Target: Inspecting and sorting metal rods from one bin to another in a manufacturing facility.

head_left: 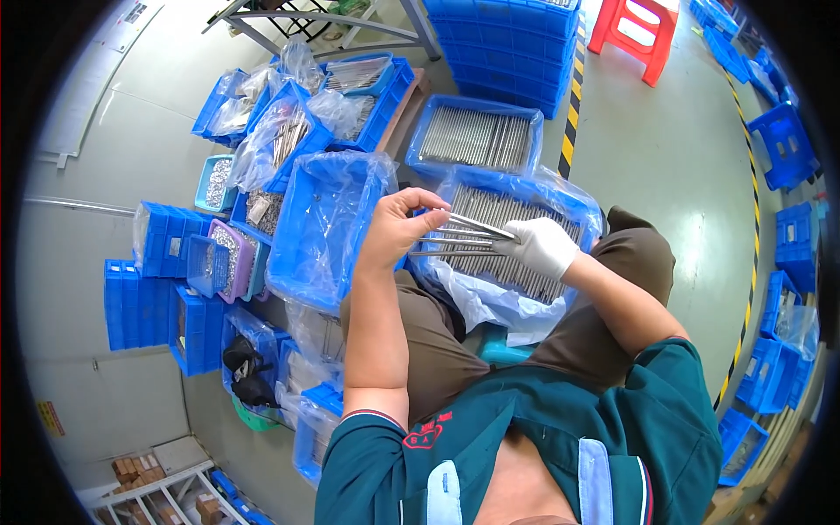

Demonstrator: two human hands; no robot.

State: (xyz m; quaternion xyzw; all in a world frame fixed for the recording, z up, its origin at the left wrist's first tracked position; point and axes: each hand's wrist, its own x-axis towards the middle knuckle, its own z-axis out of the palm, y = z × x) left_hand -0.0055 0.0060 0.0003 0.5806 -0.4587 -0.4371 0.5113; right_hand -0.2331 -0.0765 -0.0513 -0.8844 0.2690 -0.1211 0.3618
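Seen from the head camera, a small bundle of thin silver metal rods point(455, 232) is held level between two hands above the lap of a seated worker in a green shirt and brown trousers. The bare left hand point(395, 229) is closed around one end of the rods, fingers curled over them. The right hand point(542, 247), covered by a white glove, is pinched shut on the other end. Directly beneath the rods, a blue plastic crate lined with clear film point(560, 203) is filled with rows of the same rods. Just to the left, a second film-lined blue crate point(302, 262) is seen tilted and nearly bare inside. A third rod-filled blue crate point(420, 131) lies beyond on the grey floor. Stacked blue bins point(140, 302) are grouped at left, and a red plastic stool point(637, 44) stands in the background.
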